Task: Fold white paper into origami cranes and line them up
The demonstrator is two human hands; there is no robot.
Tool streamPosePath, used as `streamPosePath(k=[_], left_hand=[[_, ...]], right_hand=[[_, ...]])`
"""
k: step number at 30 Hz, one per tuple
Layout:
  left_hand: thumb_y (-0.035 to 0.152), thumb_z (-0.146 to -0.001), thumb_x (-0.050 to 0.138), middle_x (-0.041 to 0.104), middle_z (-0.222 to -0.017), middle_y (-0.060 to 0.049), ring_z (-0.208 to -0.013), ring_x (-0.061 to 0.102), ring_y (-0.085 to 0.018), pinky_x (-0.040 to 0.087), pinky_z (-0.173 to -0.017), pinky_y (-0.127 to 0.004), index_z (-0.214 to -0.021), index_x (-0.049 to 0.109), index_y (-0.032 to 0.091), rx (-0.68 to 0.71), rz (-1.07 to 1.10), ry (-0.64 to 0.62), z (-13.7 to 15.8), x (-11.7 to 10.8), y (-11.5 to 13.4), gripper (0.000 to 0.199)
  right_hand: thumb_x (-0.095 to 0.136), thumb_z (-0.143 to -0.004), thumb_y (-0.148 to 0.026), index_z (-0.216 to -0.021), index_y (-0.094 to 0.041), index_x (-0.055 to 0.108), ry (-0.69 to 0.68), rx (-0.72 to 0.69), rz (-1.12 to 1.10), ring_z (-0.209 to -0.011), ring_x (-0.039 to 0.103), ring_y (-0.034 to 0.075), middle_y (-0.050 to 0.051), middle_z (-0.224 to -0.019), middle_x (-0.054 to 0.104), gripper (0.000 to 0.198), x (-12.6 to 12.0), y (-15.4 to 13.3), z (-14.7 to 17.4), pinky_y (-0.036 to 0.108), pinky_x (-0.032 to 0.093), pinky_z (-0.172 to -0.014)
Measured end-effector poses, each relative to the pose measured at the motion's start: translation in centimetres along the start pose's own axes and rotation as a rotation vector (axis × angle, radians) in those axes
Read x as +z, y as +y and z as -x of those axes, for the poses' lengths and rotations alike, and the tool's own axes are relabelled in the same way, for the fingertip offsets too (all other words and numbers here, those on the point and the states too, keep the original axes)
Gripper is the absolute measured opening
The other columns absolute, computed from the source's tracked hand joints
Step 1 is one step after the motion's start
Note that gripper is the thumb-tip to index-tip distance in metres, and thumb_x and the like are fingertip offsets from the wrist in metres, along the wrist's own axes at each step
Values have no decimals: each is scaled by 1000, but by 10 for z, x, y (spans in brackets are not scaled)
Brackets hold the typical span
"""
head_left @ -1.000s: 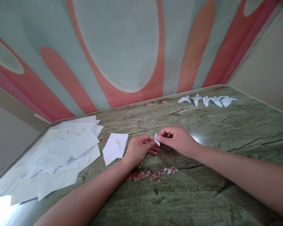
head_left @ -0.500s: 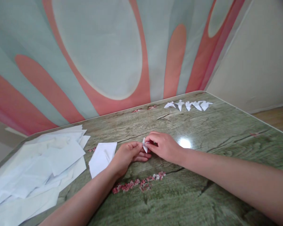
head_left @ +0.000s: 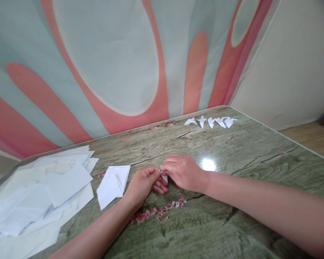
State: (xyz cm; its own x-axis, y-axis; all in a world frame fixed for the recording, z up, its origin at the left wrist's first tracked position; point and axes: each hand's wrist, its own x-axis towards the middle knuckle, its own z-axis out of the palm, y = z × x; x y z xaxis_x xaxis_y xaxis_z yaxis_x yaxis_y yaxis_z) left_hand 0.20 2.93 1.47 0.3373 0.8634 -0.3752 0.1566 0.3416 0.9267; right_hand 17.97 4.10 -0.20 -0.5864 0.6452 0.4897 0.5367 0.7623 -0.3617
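Note:
Between my two hands is a small piece of folded white paper [head_left: 164, 178], mostly hidden by the fingers. My left hand [head_left: 148, 180] pinches it from the left with thumb and forefinger, its other fingers curled below. From the right, my right hand [head_left: 180, 171] grips the same paper, fingertips pressed together close to the left thumb. Left of my left hand lie flat white paper sheets [head_left: 110, 187] with a narrow paper strip on top. Several small folded paper birds [head_left: 201, 121] stand in a row near the table's far edge.
A large, loose heap of white paper [head_left: 43, 190] covers the table's left side. The wood-patterned table [head_left: 248, 154] carries printed pink blossoms and meets a patterned curtain-like backdrop [head_left: 108, 54] at its far edge. A plain wall [head_left: 294, 68] rises at the right.
My fingers have shifted on the folded paper, which now shows lower, beneath the right fingertips. The whole view has swung slightly, moving the table's things a little left.

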Motion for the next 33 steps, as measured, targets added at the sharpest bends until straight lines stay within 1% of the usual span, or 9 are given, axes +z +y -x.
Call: streamPosePath(k=[7, 12, 15, 19, 23, 26, 29, 32, 33], left_hand=[[37, -80, 66, 72, -90, -12, -81, 68, -17, 55, -75, -26, -90, 66, 10, -55, 133, -91, -2, -8, 3, 29], [33, -76, 71, 72, -93, -11, -82, 67, -17, 55, -79, -30, -90, 67, 11, -68, 180, -111, -4, -15, 3, 26], [34, -77, 69, 70, -99, -12, -87, 67, -19, 54, -81, -32, -96, 65, 12, -38, 193, -127, -4, -12, 3, 29], [34, -77, 69, 63, -119, -12, -98, 65, -21, 55, -75, -31, -119, 55, 19, 63, 69, -78, -4, -7, 4, 46], [37, -80, 64, 67, -107, -12, -100, 64, -22, 55, -72, -28, -103, 61, 14, 80, -94, -130, -5, -8, 5, 32], [36, -82, 62, 68, -100, -10, -95, 66, -21, 54, -72, -29, -100, 61, 14, 106, -119, -160, -5, -11, 5, 29], [36, -82, 62, 68, -95, -10, -92, 66, -21, 53, -71, -28, -96, 62, 13, 118, -137, -170, -4, -10, 6, 27], [37, -80, 63, 69, -93, -10, -91, 66, -21, 53, -69, -28, -95, 62, 13, 116, -145, -161, -5, -9, 6, 28], [38, -80, 64, 69, -93, -10, -91, 66, -22, 53, -69, -28, -94, 62, 13, 114, -148, -156, -5, -9, 6, 28]], right_hand=[[51, -91, -22, -79, -18, 63, 36, 39, -2, -81, 57, 16, 4, -78, 64, 18, 2, 6, 1, 28, 42, -74], [51, -89, -16, -81, -18, 63, -38, -35, 90, -80, 54, 18, 5, -77, 63, 15, 4, 2, 1, 29, 40, -71], [54, -88, -17, -80, -19, 65, -27, 49, 16, -81, 56, 17, 3, -78, 63, 13, 0, 4, -2, 27, 41, -71], [58, -86, -21, -81, -21, 66, 86, 258, -11, -79, 59, 12, -1, -82, 66, 10, -41, 28, -13, 23, 42, -70], [57, -85, -31, -87, -21, 68, 220, 463, 114, -79, 60, 14, 0, -89, 69, 16, -115, 75, -7, 25, 42, -70], [56, -85, -33, -90, -17, 69, 285, 686, 240, -79, 61, 18, 4, -89, 69, 20, -160, 119, 26, 29, 42, -69], [57, -86, -29, -88, -13, 69, 253, 913, 339, -82, 62, 22, 9, -87, 69, 20, -182, 163, 75, 34, 46, -73], [55, -91, -32, -116, -16, 57, 188, 1066, 371, -98, 60, 21, 8, -116, 59, 31, -182, 199, 116, 40, 52, -82], [53, -91, -32, -116, -18, 57, 179, 1092, 372, -100, 59, 20, 8, -120, 57, 28, -179, 209, 125, 39, 51, -84]])
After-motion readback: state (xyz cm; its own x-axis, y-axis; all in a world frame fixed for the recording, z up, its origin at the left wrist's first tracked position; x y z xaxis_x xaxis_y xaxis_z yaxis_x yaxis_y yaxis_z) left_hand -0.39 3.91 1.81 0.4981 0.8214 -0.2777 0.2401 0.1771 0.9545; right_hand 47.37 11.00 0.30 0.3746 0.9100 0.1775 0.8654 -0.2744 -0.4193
